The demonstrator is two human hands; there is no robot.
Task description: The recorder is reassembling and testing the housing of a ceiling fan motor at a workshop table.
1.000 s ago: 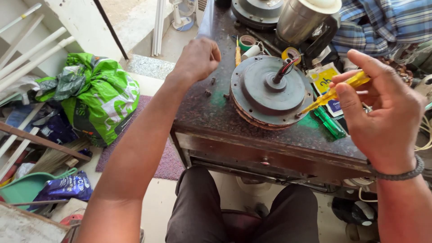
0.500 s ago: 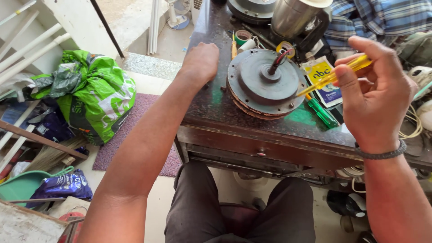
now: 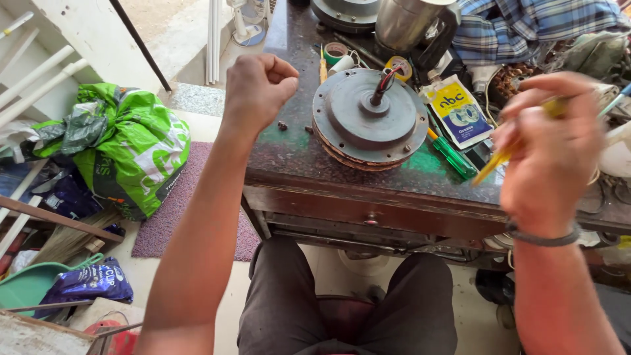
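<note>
Nearest to you, your knees in dark trousers (image 3: 342, 309) sit under the front edge of the worktable (image 3: 368, 197), which has a small knob on its drawer front. Your right hand (image 3: 549, 154) is raised just above the table's right side, blurred, with the fingers pinched together around a yellow-handled screwdriver (image 3: 499, 161) whose tip slants down and to the left; a dark band circles that wrist. Your left hand (image 3: 257, 89) hovers over the table's left edge, curled into a loose fist with the thumb folded against the fingers, and you cannot tell whether anything is inside it. Between your hands, lying flat on the dark tabletop, is the round grey fan motor (image 3: 369, 118), a short shaft and red and black wires rising from its centre. A green-handled screwdriver (image 3: 452, 154) lies just beside its right rim, and a yellow grease packet (image 3: 459, 108) lies a little beyond that. Farther back stand rolls of tape (image 3: 336, 51) and a steel jar (image 3: 411, 23). Off to the left, on the floor, lies a green plastic bag (image 3: 125, 148).
</note>
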